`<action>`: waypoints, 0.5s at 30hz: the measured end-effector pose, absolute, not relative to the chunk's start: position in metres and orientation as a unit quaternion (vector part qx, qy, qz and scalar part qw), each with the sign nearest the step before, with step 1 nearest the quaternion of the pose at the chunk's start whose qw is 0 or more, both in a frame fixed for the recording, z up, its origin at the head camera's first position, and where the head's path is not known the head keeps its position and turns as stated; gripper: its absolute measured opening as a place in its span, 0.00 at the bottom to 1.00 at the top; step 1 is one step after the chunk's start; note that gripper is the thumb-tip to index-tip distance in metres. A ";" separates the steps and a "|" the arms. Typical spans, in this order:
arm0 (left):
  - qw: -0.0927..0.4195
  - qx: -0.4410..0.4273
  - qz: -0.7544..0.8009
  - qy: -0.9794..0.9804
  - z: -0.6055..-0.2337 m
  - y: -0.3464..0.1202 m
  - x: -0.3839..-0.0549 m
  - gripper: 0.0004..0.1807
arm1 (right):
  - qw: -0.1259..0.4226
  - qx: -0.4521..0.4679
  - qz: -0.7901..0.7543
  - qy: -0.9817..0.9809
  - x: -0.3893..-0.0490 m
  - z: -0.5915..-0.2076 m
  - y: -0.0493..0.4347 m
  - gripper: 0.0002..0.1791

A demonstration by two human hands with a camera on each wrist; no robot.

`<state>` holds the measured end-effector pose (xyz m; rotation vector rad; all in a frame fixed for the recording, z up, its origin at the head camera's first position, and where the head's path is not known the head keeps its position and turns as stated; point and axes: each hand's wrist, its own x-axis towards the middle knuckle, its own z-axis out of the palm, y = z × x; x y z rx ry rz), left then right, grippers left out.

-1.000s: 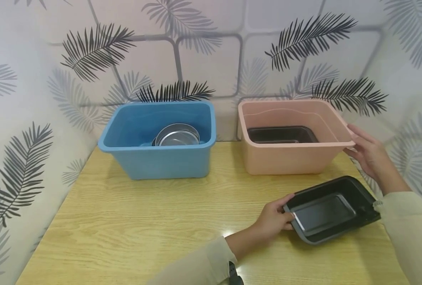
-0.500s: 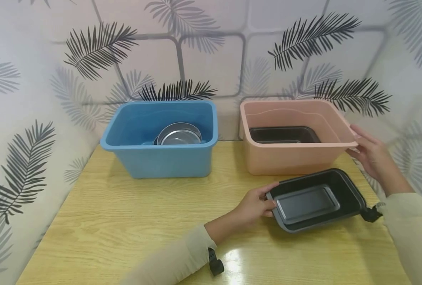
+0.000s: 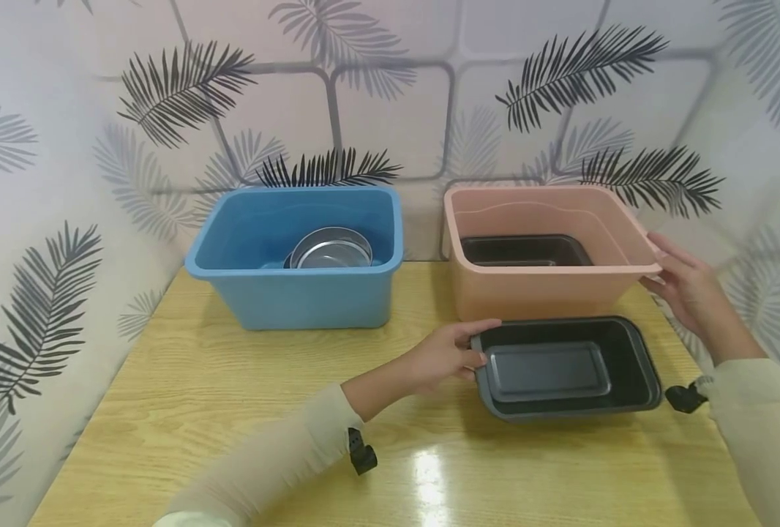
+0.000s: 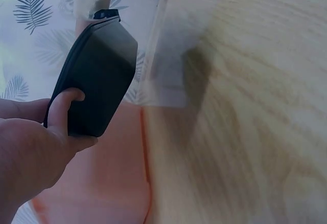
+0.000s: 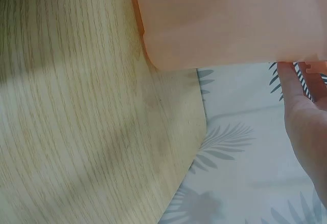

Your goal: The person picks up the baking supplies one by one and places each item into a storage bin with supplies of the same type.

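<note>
My left hand (image 3: 439, 357) grips the left end of a dark loaf pan (image 3: 548, 369), its thumb at the rim and a finger curled against the underside. The pan hangs above the table just in front of the pink tub (image 3: 528, 296), its inside facing up toward the head view. In the left wrist view, the outer side of the loaf pan (image 4: 104, 70) shows, with the left hand (image 4: 41, 147) at its end. My right hand (image 3: 689, 289) holds the rim at the pink tub's right end. The right wrist view shows the right hand (image 5: 306, 111) reaching up to that rim.
A second dark pan (image 3: 525, 250) lies inside the pink tub. To the left stands a blue tub (image 3: 314, 300) containing round metal pans (image 3: 332, 252). Both tubs stand at the back of the wooden table (image 3: 265, 395), before a leaf-patterned wall (image 3: 390, 110).
The left hand has carried the loaf pan leftward and a little toward the pink tub, turning it from slanted to nearly level with the tub's front. The right hand stays at the tub's rim.
</note>
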<state>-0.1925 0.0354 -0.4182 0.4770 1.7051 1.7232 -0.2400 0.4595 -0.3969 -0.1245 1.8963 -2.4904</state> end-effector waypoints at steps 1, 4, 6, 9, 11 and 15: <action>0.331 0.185 0.657 0.652 -0.415 0.034 -0.194 0.35 | 0.005 -0.043 -0.798 0.601 -0.240 -0.397 0.460 0.32; 0.335 0.190 0.656 0.649 -0.406 0.028 -0.199 0.35 | 0.004 -0.050 -0.804 0.593 -0.240 -0.397 0.460 0.32; 0.339 0.196 0.654 0.647 -0.401 0.024 -0.203 0.36 | 0.005 -0.048 -0.804 0.593 -0.240 -0.397 0.461 0.32; 0.339 0.206 0.648 0.650 -0.390 0.019 -0.209 0.36 | 0.004 -0.042 -0.800 0.599 -0.240 -0.397 0.462 0.33; 0.340 0.210 0.645 0.652 -0.383 0.017 -0.213 0.36 | 0.001 -0.039 -0.799 0.600 -0.241 -0.397 0.462 0.33; 0.340 0.218 0.645 0.649 -0.367 0.015 -0.220 0.36 | -0.003 -0.039 -0.806 0.591 -0.241 -0.398 0.462 0.31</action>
